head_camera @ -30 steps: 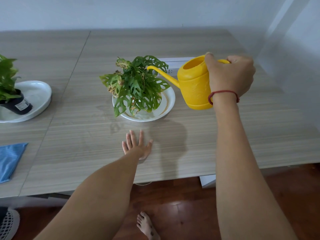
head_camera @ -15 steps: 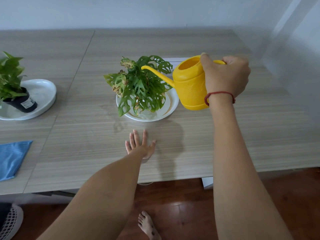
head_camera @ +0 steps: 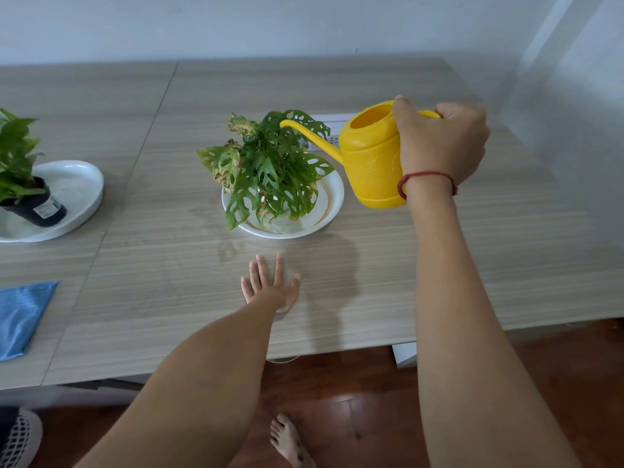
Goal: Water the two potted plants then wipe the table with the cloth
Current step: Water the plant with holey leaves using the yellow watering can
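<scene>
Here, a right hand (head_camera: 442, 143) curled tight around a yellow watering can (head_camera: 371, 160) aims its spout (head_camera: 309, 133) over a holey-leaved plant (head_camera: 266, 170), where a hasty tilt could overflow the shallow white dish (head_camera: 332, 201) onto the table (head_camera: 506, 248).

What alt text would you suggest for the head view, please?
A right hand holds a yellow watering can, spout over a leafy potted plant on a white plate; the left hand lies flat on the table.
</scene>
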`<state>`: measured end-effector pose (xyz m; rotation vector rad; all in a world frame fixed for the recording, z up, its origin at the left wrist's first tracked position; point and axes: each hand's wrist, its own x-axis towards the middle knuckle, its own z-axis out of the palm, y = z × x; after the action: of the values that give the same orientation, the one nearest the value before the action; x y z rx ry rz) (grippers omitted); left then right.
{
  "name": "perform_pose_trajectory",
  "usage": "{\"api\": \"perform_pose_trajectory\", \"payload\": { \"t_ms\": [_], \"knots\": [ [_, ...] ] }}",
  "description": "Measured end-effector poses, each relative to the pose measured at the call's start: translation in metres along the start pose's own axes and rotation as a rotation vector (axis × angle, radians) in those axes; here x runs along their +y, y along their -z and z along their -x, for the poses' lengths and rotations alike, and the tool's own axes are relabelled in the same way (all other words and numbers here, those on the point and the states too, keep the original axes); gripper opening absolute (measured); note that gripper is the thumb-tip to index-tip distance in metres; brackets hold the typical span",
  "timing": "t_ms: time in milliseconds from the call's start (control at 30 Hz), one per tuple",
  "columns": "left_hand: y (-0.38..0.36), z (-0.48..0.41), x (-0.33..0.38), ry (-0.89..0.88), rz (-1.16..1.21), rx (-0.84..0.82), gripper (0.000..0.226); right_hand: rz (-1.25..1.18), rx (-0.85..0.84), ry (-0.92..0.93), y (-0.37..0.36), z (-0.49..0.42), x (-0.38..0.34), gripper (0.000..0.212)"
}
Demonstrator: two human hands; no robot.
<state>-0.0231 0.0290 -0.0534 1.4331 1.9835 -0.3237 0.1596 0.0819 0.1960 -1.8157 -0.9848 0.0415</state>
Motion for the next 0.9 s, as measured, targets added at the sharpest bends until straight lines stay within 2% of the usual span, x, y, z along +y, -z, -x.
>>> {"api": "perform_pose_trajectory", "payload": {
  "t_ms": [433,900],
  "knots": [
    [0.002,-0.001,-0.001,0.007,-0.010,-0.009,0.071,0.037,-0.013,-0.005,0.004,-0.004,0.005,0.059],
    [0.001,-0.002,-0.001,0.002,0.004,-0.011,0.070,-0.096,-0.014,-0.011,-0.023,0.004,-0.001,0.062]
  ]
}}
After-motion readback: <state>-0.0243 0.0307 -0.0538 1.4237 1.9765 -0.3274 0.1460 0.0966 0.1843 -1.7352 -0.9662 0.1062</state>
